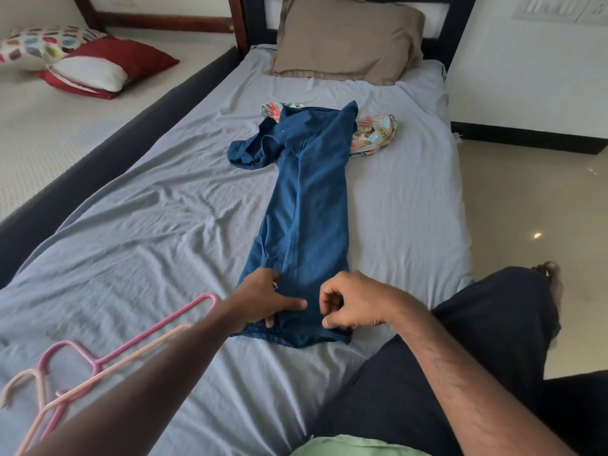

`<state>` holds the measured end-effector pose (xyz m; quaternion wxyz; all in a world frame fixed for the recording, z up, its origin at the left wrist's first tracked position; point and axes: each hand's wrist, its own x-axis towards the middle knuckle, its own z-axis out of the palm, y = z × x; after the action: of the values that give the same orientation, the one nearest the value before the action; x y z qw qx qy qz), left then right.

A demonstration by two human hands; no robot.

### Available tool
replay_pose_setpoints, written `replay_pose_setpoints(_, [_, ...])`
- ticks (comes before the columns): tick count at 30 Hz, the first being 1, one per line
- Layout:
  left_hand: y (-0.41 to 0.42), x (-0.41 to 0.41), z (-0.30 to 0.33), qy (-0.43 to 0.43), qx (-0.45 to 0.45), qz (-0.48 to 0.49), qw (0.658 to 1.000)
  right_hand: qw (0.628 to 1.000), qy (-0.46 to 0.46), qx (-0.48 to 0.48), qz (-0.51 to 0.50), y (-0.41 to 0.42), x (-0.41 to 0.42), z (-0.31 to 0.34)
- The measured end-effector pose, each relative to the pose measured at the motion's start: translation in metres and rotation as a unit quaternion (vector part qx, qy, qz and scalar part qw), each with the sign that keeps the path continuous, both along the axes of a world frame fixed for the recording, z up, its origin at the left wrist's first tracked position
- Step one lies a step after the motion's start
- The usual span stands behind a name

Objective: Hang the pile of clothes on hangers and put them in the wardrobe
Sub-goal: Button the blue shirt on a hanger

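A dark blue garment (307,205) lies stretched lengthwise on the grey bed sheet (148,232), folded narrow. My left hand (268,299) grips its near end on the left side, thumb on top and fingers tucked under the fabric. My right hand (352,304) pinches the same near end on the right, fingers curled. A floral garment (373,136) lies bunched under the blue garment's far end. Two plastic hangers, a pink hanger (138,340) and a peach hanger (98,378), lie on the sheet at the lower left, partly under my left forearm.
A brown pillow (348,41) leans on the headboard. A second bed at the left holds a red and white cushion (108,69) and a spotted cushion (42,44). My knee in dark trousers (487,324) rests on the bed's right edge; shiny floor (526,199) lies beyond.
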<state>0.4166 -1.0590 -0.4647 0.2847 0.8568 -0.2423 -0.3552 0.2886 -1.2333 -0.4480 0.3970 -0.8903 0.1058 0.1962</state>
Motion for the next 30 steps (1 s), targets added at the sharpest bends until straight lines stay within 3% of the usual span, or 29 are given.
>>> replay_pose_setpoints(2, [0.002, -0.004, 0.004, 0.026, -0.001, -0.016, 1.000, 0.998, 0.039, 0.046, 0.007, 0.005, 0.003, -0.003])
replay_pose_setpoints(6, [0.008, 0.011, 0.016, 0.035, 0.056, -0.073, 0.995, 0.997, -0.039, 0.020, -0.062, 0.004, 0.023, -0.003])
replay_pose_setpoints(8, [0.005, 0.025, 0.023, -0.021, 0.043, -0.065, 0.997, 0.992, -0.081, -0.013, -0.091, -0.002, 0.038, -0.002])
replay_pose_setpoints(12, [-0.020, 0.066, 0.025, -0.217, -0.040, -0.030, 0.975, 0.983, -0.135, -0.045, -0.114, -0.017, 0.070, 0.005])
replay_pose_setpoints(13, [-0.028, 0.077, 0.023, -0.224, -0.063, -0.008, 0.973, 0.981, -0.147, -0.054, -0.118, -0.021, 0.078, 0.008])
replay_pose_setpoints(16, [-0.054, 0.115, 0.012, -0.040, -0.161, 0.117, 0.979, 0.974, -0.173, -0.083, -0.122, -0.036, 0.102, 0.016])
replay_pose_setpoints(18, [-0.074, 0.142, 0.009, 0.077, -0.196, 0.193, 0.958, 0.967, -0.190, -0.103, -0.131, -0.049, 0.124, 0.019])
replay_pose_setpoints(21, [-0.100, 0.185, 0.001, 0.111, -0.226, 0.282, 0.926, 0.959, -0.207, -0.122, -0.150, -0.072, 0.156, 0.020])
replay_pose_setpoints(26, [-0.128, 0.257, 0.007, -0.165, -0.145, 0.287, 0.932, 0.938, -0.226, -0.181, -0.190, -0.119, 0.217, 0.017])
replay_pose_setpoints(30, [-0.149, 0.304, 0.016, -0.262, -0.079, 0.214, 0.938, 0.946, -0.190, -0.201, -0.168, -0.144, 0.263, 0.005])
